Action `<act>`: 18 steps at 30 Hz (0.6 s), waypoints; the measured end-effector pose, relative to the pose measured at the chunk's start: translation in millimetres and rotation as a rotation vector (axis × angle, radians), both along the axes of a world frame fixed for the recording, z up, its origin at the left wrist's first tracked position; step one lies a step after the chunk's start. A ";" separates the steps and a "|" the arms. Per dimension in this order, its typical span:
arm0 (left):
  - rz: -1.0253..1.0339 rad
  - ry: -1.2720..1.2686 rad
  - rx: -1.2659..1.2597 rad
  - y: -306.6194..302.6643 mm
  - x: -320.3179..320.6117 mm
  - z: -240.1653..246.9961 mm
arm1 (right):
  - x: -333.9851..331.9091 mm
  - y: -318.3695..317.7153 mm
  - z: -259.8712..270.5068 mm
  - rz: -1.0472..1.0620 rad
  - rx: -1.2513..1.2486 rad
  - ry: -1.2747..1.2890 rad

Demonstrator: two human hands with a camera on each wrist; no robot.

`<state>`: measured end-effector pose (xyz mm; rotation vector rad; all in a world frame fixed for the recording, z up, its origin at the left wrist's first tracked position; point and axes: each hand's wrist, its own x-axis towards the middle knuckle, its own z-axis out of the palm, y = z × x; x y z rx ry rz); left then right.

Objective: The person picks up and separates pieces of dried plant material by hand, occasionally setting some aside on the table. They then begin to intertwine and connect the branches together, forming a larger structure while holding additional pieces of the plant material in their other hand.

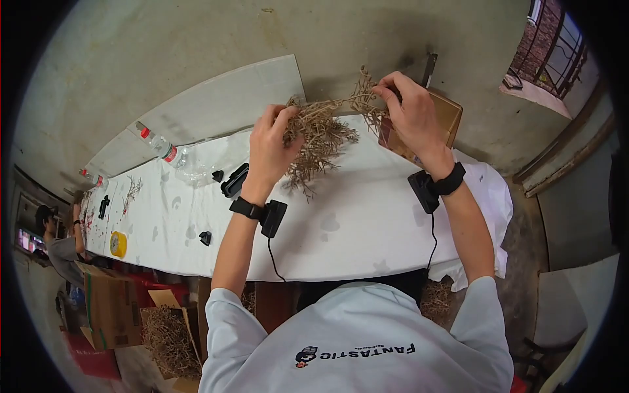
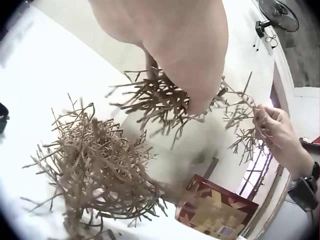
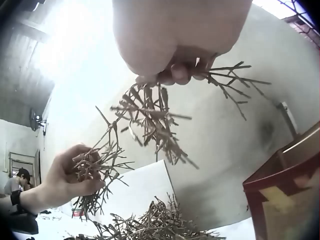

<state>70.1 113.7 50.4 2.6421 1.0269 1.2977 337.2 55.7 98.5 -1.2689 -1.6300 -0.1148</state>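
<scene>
At the left of the head view, a yellow roll (image 1: 118, 243) is noted on the white-covered worktop (image 1: 354, 226). Farther right, at the upper left, a red-capped bottle (image 1: 169, 152) is found lying on its side. Toward the upper centre, a bunch of twigs (image 2: 155, 102) is held by the left hand (image 1: 268, 145), its grip closed with curled fingers. A heap of twigs (image 1: 322, 141) is seen just beside it, resting on the worktop. Right of centre, a forked sprig (image 1: 364, 95) is pinched between thumb and fingers by the right hand (image 1: 411, 108); whether it is joined to the bunch cannot be told. Behind that hand, a red and gold box (image 1: 447, 118) is recorded.

The twigs are judged light, dry, stiff and brittle, prone to snagging where forks interlock. Hold is best taken at the thicker stems, with a light pinch; the fine tips are considered liable to snap.
</scene>
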 end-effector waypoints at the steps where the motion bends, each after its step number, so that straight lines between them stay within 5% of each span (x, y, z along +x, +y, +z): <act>1: -0.060 -0.026 -0.135 3.2 -2.0 -3.1 | -1.8 2.1 0.1 -0.016 0.033 -0.007; 3: -0.127 -0.050 -0.259 3.2 -0.1 2.0 | 0.2 9.1 -1.2 -0.039 0.078 -0.012; 7: -0.142 -0.128 -0.060 -30.5 7.0 18.6 | 5.4 21.4 -14.7 0.112 0.245 0.001; 11: -0.056 -0.088 0.134 -35.3 7.0 30.8 | -4.1 13.0 -11.4 0.248 0.202 0.340; 14: 0.185 -0.070 0.490 -15.3 9.6 33.0 | -13.8 -0.8 -5.6 0.107 -0.035 0.378; 18: 0.163 0.105 0.484 -22.3 11.3 41.9 | 1.1 1.1 -1.6 0.047 -0.154 0.211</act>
